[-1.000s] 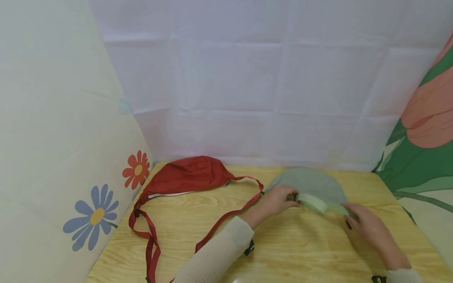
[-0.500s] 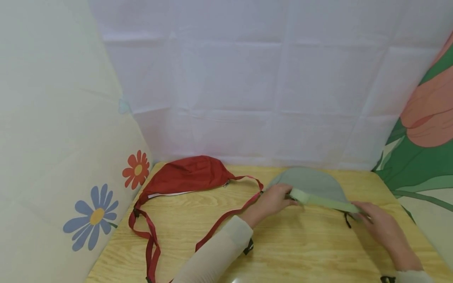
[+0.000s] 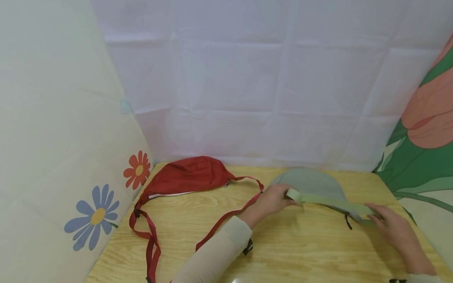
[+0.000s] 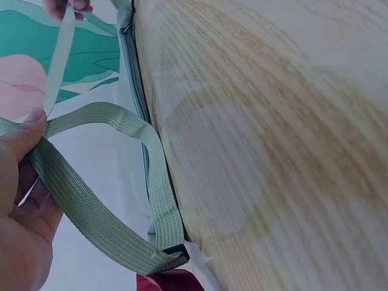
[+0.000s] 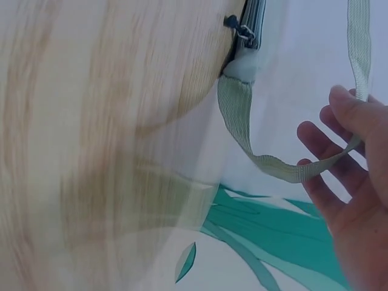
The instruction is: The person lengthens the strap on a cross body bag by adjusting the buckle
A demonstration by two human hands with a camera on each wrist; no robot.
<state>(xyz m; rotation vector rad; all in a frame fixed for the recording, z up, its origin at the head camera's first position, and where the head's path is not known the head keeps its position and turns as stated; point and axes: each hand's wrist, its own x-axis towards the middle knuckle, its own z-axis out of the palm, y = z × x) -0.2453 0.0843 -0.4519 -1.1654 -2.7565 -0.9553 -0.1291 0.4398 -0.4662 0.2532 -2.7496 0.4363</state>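
Note:
A grey-green waist bag [image 3: 308, 181] lies toward the back right of the table, its zip [image 5: 254, 24] along the near edge. Its light green webbing strap [image 3: 329, 201] is stretched between both hands in front of the bag. My left hand [image 3: 274, 200] pinches the strap near the bag's left end; in the left wrist view a loop of webbing [image 4: 82, 206] hangs from the thumb and fingers to a black buckle [image 4: 177, 251]. Past the bag's right end, my right hand [image 3: 391, 226] holds the strap between thumb and fingers, and the webbing bends from there back to the bag's corner.
A red waist bag [image 3: 191, 175] lies at the back left of the wooden table [image 3: 301, 251]. Its red strap [image 3: 152, 243] trails toward the front and passes close to the left forearm. A white cloth [image 3: 226, 86] hangs behind, with flower-printed cloths at both sides.
My right hand has slid right and slightly down, away from the left hand. The strap between them has gone from bunched to drawn out long. The left hand has hardly moved.

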